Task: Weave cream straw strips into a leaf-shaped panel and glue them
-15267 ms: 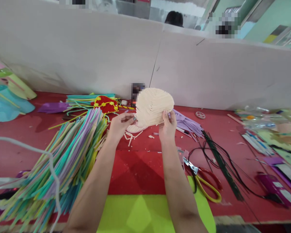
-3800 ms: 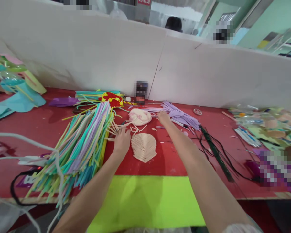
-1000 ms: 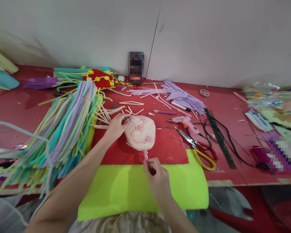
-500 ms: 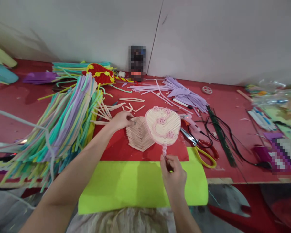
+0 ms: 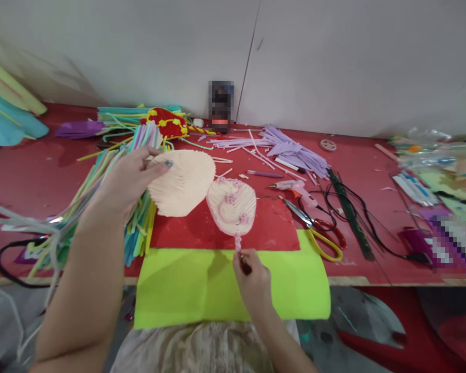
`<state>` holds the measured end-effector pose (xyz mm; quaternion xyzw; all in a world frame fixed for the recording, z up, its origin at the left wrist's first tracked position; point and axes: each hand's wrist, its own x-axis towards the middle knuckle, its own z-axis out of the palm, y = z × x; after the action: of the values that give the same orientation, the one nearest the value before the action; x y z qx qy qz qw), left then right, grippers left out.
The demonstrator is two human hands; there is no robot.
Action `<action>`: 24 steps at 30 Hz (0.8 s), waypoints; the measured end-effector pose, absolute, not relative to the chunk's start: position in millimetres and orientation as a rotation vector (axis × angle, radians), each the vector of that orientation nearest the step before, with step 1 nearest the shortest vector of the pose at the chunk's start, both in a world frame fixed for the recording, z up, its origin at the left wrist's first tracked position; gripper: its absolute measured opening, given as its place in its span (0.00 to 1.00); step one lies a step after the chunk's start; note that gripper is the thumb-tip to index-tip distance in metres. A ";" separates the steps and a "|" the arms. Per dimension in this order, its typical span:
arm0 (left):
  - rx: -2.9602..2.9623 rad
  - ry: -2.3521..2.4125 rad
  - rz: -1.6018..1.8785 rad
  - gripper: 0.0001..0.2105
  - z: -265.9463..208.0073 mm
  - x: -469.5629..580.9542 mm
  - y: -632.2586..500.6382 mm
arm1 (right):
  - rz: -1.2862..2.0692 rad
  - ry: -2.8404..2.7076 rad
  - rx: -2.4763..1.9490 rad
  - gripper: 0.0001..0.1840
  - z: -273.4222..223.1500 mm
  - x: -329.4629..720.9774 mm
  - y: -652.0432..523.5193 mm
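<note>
Pinched by its upper left edge, a cream fan-shaped panel of pipe cleaners point(image 5: 186, 178) hangs tilted above the table from my left hand point(image 5: 134, 168). My right hand point(image 5: 252, 277) grips the thin pink handle of a small round fan point(image 5: 233, 210). That fan has a cream ribbed face, a pink rim and a curved pink stem with little flowers. The two pieces are close together, the panel to the upper left. Beneath them lie a red sheet point(image 5: 272, 228) and a lime-green sheet point(image 5: 225, 295).
Bundled pastel pipe cleaners point(image 5: 140, 228) crowd the left; lilac ones point(image 5: 291, 147) lie at the back. On the right are a pink glue gun point(image 5: 295, 187), scissors point(image 5: 318, 233), dark cords and green stems point(image 5: 349, 212). A red fan with yellow flowers point(image 5: 165, 123) rests behind.
My left hand has lifted the cream panel off the red sheet and carried it left and up. My right hand has shifted left with the small fan.
</note>
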<state>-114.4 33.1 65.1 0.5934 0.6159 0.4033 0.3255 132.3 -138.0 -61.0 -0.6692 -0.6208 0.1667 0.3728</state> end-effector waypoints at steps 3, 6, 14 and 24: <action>1.501 1.541 1.035 0.18 77.6 -125.1 24.1 | 0.423 -1.659 -1.711 0.12 -67.7 118.0 -139.9; 1.476 1.527 1.031 0.16 89.5 -128.5 15.2 | 0.402 -1.686 -1.738 0.13 -73.7 111.6 -140.6; 1.290 1.355 1.048 0.14 72.4 -102.4 15.4 | 0.620 -1.699 -1.810 0.20 -58.6 131.1 -135.1; 1.213 1.192 0.821 0.13 -7.6 -47.2 40.3 | 1.328 -1.171 -1.606 0.26 -32.1 170.8 -81.8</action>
<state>-47.2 40.3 -7.6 0.5203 0.5111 0.3522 0.5865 170.8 -81.8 -32.1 -0.6251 -0.4556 0.5170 0.3666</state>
